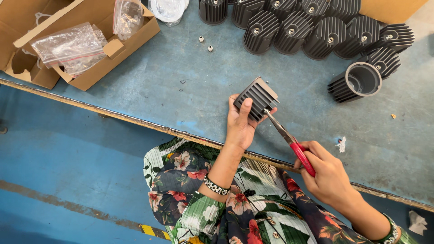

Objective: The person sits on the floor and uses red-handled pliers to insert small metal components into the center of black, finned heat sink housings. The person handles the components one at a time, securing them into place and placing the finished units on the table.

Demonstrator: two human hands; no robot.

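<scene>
A: What lies around the person's work on the blue tabletop (181, 68)?

B: At the far edge stands a cluster of dark finned housings (316, 27), packed close and touching one another. About eleven can be counted, though the top edge of the view cuts some off. One more, an open housing (357, 82), lies on its side to the right, showing its pale hollow inside.

A: And to the left?

B: A cardboard box (90, 68) with its flaps open, holding clear plastic bags (68, 45); at least three show. Two small metal nuts (205, 44) sit just beside the box, well apart from the hands, and a few tiny dark bits lie nearer the middle.

A: Does anything stand between the hands and the cluster?

B: Bare tabletop only; the path is open.

A: What do the hands hold?

B: The left hand (239, 124) is clamped around one finned housing (256, 97), thumb across its ribs, lifted just above the tabletop near its front edge. The right hand (327, 174) is closed on the red handles of a pair of pliers (289, 140), whose thin tips meet the lower corner of that housing. The two hands are apart, joined only through the tool.
</scene>
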